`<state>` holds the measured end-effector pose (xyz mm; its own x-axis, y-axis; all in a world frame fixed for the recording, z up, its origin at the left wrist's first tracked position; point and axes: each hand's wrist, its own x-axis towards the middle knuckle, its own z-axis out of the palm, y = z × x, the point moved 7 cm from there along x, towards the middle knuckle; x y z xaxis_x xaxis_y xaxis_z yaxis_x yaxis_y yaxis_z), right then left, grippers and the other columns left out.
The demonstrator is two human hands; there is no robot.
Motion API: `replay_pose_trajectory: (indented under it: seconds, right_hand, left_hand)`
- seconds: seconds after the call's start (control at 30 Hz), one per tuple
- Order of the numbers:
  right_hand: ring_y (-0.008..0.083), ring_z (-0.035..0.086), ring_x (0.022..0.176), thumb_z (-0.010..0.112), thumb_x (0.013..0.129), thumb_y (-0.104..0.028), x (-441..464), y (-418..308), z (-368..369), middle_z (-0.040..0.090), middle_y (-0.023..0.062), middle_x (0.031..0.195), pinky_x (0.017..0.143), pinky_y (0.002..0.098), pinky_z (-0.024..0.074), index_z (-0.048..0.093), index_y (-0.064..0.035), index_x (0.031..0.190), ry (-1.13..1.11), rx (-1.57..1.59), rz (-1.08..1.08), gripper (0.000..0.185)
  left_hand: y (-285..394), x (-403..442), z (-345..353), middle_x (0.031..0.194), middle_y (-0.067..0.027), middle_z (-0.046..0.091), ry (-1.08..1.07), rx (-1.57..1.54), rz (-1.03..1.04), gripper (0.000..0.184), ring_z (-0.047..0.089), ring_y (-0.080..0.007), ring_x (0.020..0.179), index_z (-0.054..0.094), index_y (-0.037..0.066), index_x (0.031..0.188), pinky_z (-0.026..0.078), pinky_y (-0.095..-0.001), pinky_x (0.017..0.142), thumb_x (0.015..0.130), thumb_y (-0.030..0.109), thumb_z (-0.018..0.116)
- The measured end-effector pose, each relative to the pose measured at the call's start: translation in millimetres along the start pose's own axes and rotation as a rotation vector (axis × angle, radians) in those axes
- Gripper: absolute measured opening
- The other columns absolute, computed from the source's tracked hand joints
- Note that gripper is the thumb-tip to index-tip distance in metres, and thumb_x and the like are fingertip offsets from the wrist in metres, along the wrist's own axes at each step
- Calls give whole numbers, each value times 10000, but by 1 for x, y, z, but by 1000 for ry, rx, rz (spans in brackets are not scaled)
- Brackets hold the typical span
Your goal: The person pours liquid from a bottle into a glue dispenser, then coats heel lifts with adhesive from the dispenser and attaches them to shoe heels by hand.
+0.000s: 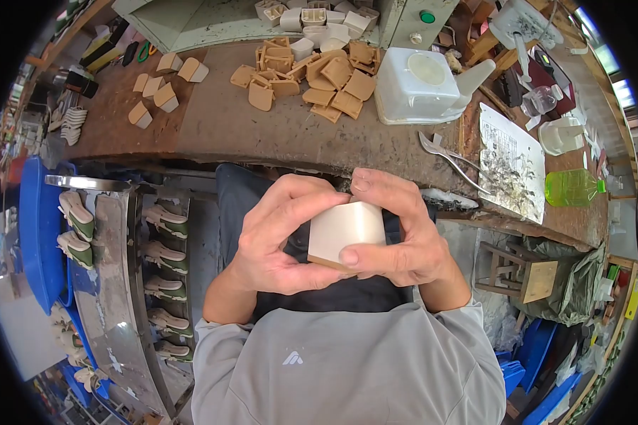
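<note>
Between both hands, above my lap, is a cream shoe heel [347, 230] with a tan piece along its lower edge. My left hand [280, 237] wraps its left side, fingers over the top and thumb low near the tan edge. My right hand [404, 234] grips the other side, with the thumb pressed across the front face near the bottom. On the bench ahead lies a pile of loose tan heel pieces [347, 74]. Several cream heels with tan faces [166, 97] stand farther left, and plain cream heels [322, 21] are heaped at the back.
A translucent white container [418, 85] sits on the bench [213, 127], with pliers [450, 159] and a stained paper sheet [510, 163] to its right. Beyond is a bottle of green liquid [574, 188]. Shoes [166, 255] line a metal rack at left; a wooden stool [521, 273] stands at right.
</note>
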<state>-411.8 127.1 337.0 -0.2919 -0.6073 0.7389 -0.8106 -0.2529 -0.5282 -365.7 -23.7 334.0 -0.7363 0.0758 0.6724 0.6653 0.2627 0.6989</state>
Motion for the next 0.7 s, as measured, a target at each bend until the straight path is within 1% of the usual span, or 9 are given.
replay_pose_trajectory:
  seconds: [0.1,0.17,0.23,0.27,0.4,0.5,0.6,0.63,0.7]
  right_hand:
    - [430,500,1253,838,680,-264,-2,-11,-10,482,224,1400,1050,477,417,770,-214,1074,54,209,-54,403]
    - [429,484,1270,863,673,-377,-10,-3,-20,467,261,1391,1074,484,396,675,-115,1212,169,532,-62,628]
    - [407,481,1281,870,666,-440,-26,12,-24,462,276,1389,1074,482,397,598,-48,1287,370,749,115,784]
    - [361,481,1292,877,645,-485,-26,21,-25,462,286,1388,1072,467,400,475,19,1357,301,610,57,961]
    - [325,525,1279,930,643,-234,-32,24,-10,514,223,1377,1050,443,429,450,1,1383,233,614,135,913]
    - [315,541,1258,912,675,-226,-33,25,-7,522,212,1367,1037,429,449,447,-5,1386,265,677,123,878]
    - [272,602,1137,891,708,-212,-36,25,-7,578,181,1277,966,389,487,479,-9,1354,330,662,229,792]
    - [254,610,1084,885,716,-207,-38,25,-9,593,167,1235,933,374,493,494,-8,1333,327,556,239,758]
    - [217,625,980,874,730,-199,-43,24,-14,623,141,1151,867,346,505,525,-7,1293,320,344,254,689]
  left_hand:
    - [-2,-1,6,1102,-197,615,-8,-75,-35,658,643,-305,955,620,-70,1208,537,-392,814,709,272,877]
    - [2,2,9,1105,-191,614,5,-83,14,655,645,-312,977,615,-66,1214,541,-397,824,711,263,877]
    - [10,3,14,1110,-184,613,21,-37,116,648,647,-322,1007,608,-61,1217,546,-405,833,718,255,874]
    - [11,2,14,1113,-180,611,37,-27,124,637,646,-328,1020,605,-57,1215,549,-410,835,726,254,869]
    - [15,4,15,1120,-175,610,71,-16,177,606,646,-344,1042,600,-38,1201,556,-422,833,743,260,863]
    - [20,2,18,1137,-182,603,81,4,199,604,639,-343,1055,597,-26,1195,558,-423,827,745,274,866]
    - [16,-2,19,1208,-202,570,85,-17,193,651,616,-343,1114,548,-7,1237,548,-427,875,754,293,865]
    - [14,-2,18,1239,-210,555,85,-32,190,675,607,-344,1140,524,1,1259,542,-430,900,757,299,864]
    - [6,0,26,1316,-232,503,119,-174,38,675,575,-348,1198,455,23,1297,511,-438,965,803,292,829]
